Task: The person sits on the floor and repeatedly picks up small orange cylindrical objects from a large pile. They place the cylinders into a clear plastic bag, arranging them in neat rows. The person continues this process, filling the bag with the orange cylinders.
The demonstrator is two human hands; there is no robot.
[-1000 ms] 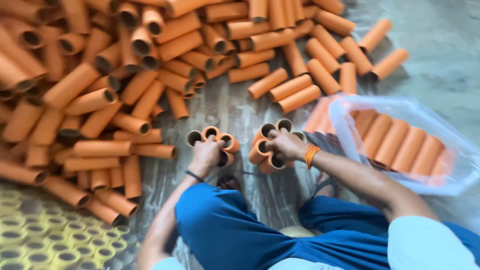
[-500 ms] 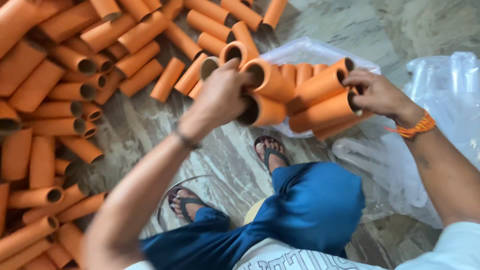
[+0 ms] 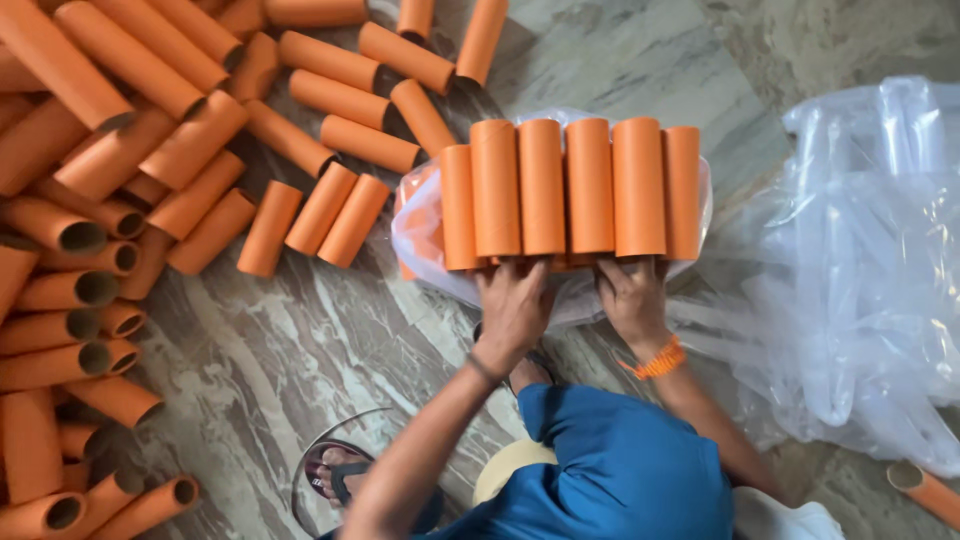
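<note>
Item, held: a row of six orange tubes, cardboard by the look of them, lying side by side with their lengths running away from the person, touching one another, near ends roughly level. The row rests on top of a clear plastic bag on the floor, through which more orange shows.

Left hand: fingers spread and pressed against the near ends of the tubes on the left half of the row; grip wide, pushing rather than clasping. A dark band sits on this wrist.

Right hand: fingers likewise set against the near ends on the right half of the row; grip wide, holding the row together from that side. An orange thread band circles the wrist.

Surroundings: a marbled stone floor; a large loose pile of orange tubes to the left and above, lying at all angles, several showing hollow open ends; a heap of crumpled clear plastic bags to the right, just beside the row; one single tube at the lower right edge. The person wears blue clothing, with a sandalled foot visible below the left arm.
</note>
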